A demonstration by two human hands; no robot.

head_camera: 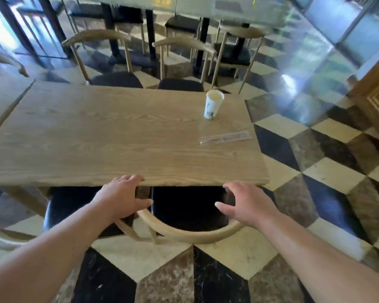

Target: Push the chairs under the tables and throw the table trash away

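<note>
- Both hands hover over the curved wooden backrest of the near chair (184,234), whose black seat sits partly beneath the near edge of the wooden surface (109,136).
- The left hand (120,197) is open, fingers spread, its fingertips at the surface's edge and its palm above the left end of the backrest; whether it presses on the wood, I cannot tell.
- The right hand (247,203) is open too, fingers loosely curled, above the right end of the same backrest (nothing gripped in it).
- A second black-seated chair (68,206) stands just left of the first, also partly under the surface.
- On the far right part of the surface a white paper cup (213,104) stands upright.
- Nearer, close to the right edge, lies a clear plastic wrapper (225,137), long and flat.
- Across the surface two more wooden-backed chairs (116,78) stand with their seats partly tucked in.
- The floor (328,176) is a glossy pattern of black, cream and brown tiles.
</note>
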